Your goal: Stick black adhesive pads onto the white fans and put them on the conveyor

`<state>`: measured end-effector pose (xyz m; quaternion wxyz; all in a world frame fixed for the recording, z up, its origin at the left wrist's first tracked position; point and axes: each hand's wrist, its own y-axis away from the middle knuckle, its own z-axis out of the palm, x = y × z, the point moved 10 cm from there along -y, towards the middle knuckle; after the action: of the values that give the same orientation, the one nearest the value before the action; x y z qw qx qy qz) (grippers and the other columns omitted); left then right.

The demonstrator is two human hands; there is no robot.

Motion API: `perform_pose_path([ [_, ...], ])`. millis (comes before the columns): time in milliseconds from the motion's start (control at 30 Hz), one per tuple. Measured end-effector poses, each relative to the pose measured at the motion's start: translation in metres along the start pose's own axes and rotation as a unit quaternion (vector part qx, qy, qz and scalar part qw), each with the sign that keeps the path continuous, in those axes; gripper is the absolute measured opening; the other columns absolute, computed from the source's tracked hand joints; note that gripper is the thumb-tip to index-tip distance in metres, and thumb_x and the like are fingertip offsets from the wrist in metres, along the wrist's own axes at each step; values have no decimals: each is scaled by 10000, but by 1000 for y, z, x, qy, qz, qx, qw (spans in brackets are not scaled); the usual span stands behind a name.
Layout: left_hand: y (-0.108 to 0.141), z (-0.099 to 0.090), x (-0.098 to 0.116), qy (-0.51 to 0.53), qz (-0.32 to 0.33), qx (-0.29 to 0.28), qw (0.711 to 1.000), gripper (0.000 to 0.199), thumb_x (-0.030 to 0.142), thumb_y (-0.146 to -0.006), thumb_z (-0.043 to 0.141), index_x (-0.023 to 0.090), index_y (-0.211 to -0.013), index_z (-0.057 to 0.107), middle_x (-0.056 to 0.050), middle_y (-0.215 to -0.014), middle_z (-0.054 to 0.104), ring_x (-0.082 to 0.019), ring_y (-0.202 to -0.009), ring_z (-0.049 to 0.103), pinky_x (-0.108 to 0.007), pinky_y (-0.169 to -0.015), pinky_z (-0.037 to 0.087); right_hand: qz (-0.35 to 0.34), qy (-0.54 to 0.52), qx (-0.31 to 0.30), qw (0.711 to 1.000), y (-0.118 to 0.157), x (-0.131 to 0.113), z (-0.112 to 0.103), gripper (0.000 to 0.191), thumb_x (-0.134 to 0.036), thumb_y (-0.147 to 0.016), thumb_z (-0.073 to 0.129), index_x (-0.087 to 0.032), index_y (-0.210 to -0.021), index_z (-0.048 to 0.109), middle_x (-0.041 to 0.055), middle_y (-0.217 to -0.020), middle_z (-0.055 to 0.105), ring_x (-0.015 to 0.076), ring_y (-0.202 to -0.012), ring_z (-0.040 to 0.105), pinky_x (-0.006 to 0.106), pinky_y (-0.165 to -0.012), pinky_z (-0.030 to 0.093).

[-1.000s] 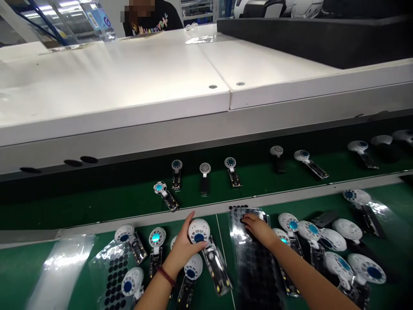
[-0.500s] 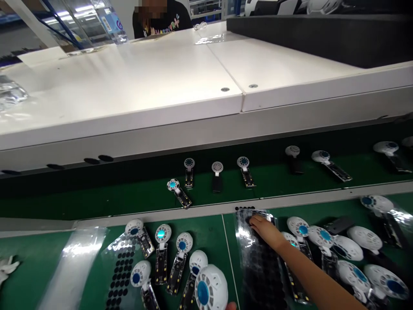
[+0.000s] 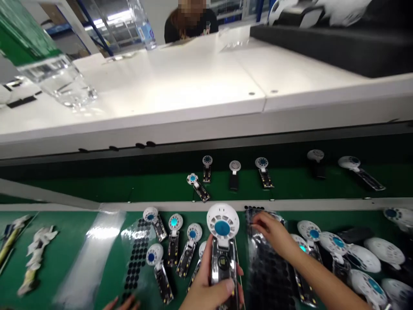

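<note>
My left hand point(image 3: 209, 284) is wrapped round the dark body of a small fan point(image 3: 222, 221), whose round white head with a blue centre points up. To its right, my right hand point(image 3: 269, 228) is over the top of a clear sheet of black round stickers point(image 3: 267, 271), its thumb and fingertips close together; whatever lies between them is too small to make out. Left of the held fan, several similar fans point(image 3: 173, 241) with bare circuit boards lie on the green mat beside another sticker sheet point(image 3: 137, 262).
More fans point(image 3: 368, 284) crowd the right side, and others point(image 3: 235, 172) stand on the green shelf behind. Another person's fingers point(image 3: 124, 303) show at the bottom left. A water bottle point(image 3: 61, 77) stands on the white upper shelf point(image 3: 161, 86); a person point(image 3: 192, 26) is beyond.
My left hand has risen into view with the fan, now upright and nearer the centre. My right hand's fingers have lifted slightly from the sticker sheet. The view has shifted left.
</note>
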<state>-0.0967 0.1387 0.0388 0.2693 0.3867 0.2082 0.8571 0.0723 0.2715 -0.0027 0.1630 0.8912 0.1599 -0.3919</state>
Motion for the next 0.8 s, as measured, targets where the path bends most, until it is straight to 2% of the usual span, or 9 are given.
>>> perform_pose_path([
  [33,-9,20,-2,13,-4,-6,1000,1027,241,-646,695,344,-1324,-70,-28,-907,604,-169,-657,619,-358,-663,503,0,-17,6,1000,6,-27,-10,76,-201,-829,480,-190,-764,517,8,-760,554,141,-696,541,274,-653,455],
  [100,-17,46,-3,6,-22,3,1000,1198,265,-580,743,357,-1276,-227,-12,-854,607,-167,-581,617,-344,-615,502,-11,-53,0,999,20,-81,-25,64,-231,-824,499,-226,-767,529,-25,-760,563,122,-705,551,224,-643,452],
  [167,-14,55,-1,-50,-51,24,997,1225,303,-566,750,341,-1273,-249,-18,-882,623,-143,-543,608,-291,-571,486,-12,-127,-31,991,33,-121,-31,74,-210,-809,521,-241,-751,554,-35,-792,577,119,-746,556,210,-667,446],
  [233,-8,55,5,-100,-54,43,993,1229,290,-551,753,295,-1301,-220,-62,-1090,586,-152,-737,629,-247,-662,474,8,-167,-57,984,43,-141,-31,107,-170,-789,533,-246,-725,571,-39,-787,586,119,-741,556,209,-658,438],
  [300,-1,54,12,-129,-34,56,990,1211,255,-534,745,228,-1333,-165,-76,-1308,425,-177,-1052,524,-212,-819,424,24,-160,-58,985,50,-148,-31,136,-137,-774,531,-248,-710,576,-38,-775,587,118,-713,552,210,-630,431],
  [367,3,56,16,-157,-11,54,986,1188,245,-533,719,148,-1340,-149,-86,-1366,347,-185,-1208,375,-207,-926,354,15,-129,-41,991,55,-152,-32,151,-121,-767,523,-252,-711,575,-35,-773,586,121,-706,550,213,-612,427],
  [467,6,57,14,-186,9,48,981,1158,246,-549,687,102,-1337,-148,-102,-1352,369,-190,-1241,326,-236,-990,293,-11,-88,-17,996,60,-160,-34,161,-111,-763,514,-253,-718,575,-20,-779,592,140,-735,554,226,-608,435],
  [600,8,57,8,-168,9,38,985,1170,330,-544,721,139,-1351,-104,-89,-1328,411,-211,-1241,323,-253,-996,292,-22,-60,-8,998,65,-166,-34,158,-119,-765,510,-253,-723,583,-5,-775,600,159,-747,562,242,-599,451],
  [800,12,63,4,-117,-1,13,993,1320,374,-515,752,75,-1282,-281,-135,-1338,382,-204,-1194,400,-217,-924,371,-20,-39,-2,999,72,-167,-31,144,-128,-748,526,-253,-711,587,-2,-729,613,169,-710,571,248,-562,458],
])
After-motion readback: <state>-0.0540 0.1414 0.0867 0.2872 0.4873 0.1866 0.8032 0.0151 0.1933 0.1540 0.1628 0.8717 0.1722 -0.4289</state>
